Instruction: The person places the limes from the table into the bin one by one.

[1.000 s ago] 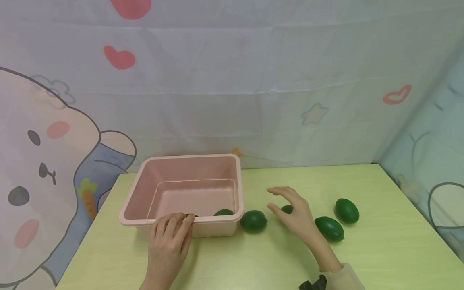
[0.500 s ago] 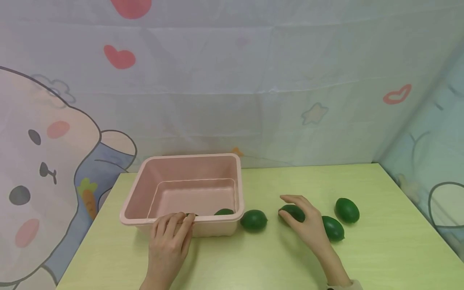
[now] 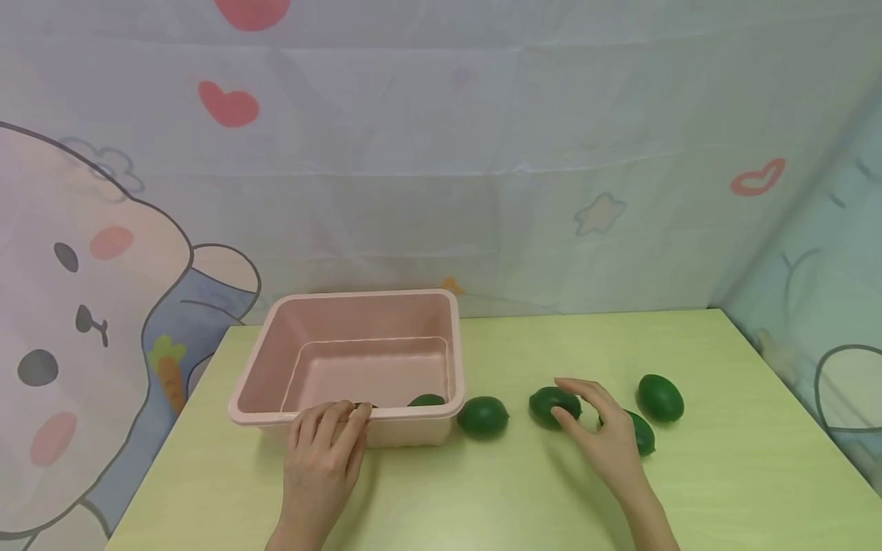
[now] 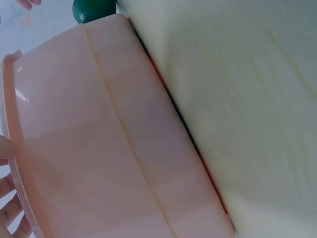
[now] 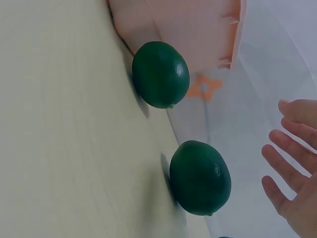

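Observation:
My left hand (image 3: 320,451) holds the near rim of a pink plastic basin (image 3: 451,352), its fingers hooked over the edge. In the left wrist view those fingers (image 4: 7,208) show at the rim. One green lime (image 3: 427,400) shows inside the basin, and a sliver of green peeks out by the left fingertips. My right hand (image 3: 609,436) hovers with thumb and fingers spread, holding nothing. Its fingertips overlap the right end of a lime (image 3: 550,405); in the right wrist view a gap shows between hand (image 5: 299,163) and lime (image 5: 200,178). Behind the hand another lime (image 3: 644,435) is partly hidden.
Between basin and right hand lies a lime (image 3: 484,418), close against the basin's right side. Farther right sits another lime (image 3: 660,399). All stand on a light yellow-green table (image 3: 744,459), with a printed cloth (image 3: 537,153) hanging behind it.
My right hand has moved right and a little toward me, uncovering the middle lime and covering part of the one beyond. The left hand and the basin have stayed put.

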`<state>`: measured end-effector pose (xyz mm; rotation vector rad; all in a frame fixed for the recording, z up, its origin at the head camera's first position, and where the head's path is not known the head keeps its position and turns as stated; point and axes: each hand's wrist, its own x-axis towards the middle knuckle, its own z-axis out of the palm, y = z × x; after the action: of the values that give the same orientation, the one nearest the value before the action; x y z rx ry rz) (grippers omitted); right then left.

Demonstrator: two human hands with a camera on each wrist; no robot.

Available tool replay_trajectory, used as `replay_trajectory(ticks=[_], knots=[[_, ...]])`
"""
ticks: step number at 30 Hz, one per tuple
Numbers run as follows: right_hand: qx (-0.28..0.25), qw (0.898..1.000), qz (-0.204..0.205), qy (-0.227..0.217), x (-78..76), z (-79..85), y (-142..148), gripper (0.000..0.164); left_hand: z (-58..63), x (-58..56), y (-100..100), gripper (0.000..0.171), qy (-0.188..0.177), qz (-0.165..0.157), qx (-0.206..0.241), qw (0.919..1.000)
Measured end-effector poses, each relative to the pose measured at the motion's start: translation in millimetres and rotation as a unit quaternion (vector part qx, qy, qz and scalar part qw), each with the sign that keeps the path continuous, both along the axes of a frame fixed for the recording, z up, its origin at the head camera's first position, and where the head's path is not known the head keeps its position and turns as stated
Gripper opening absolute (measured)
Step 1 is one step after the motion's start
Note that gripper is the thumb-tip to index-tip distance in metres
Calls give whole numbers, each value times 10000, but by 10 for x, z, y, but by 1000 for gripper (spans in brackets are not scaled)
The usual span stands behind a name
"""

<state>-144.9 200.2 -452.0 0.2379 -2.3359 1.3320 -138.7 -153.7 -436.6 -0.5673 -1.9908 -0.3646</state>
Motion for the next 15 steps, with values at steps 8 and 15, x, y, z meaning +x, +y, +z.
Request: replay_trajectory(ticks=[8,15], knots=[[-138,9997,-130,155,44,-26,56,40,-8,2,-4,28,-43,-25,-1,10000],[-339,9991,-208,148,53,-56,163,45,-7,0,-8,29,-60,-18,-8,10000]])
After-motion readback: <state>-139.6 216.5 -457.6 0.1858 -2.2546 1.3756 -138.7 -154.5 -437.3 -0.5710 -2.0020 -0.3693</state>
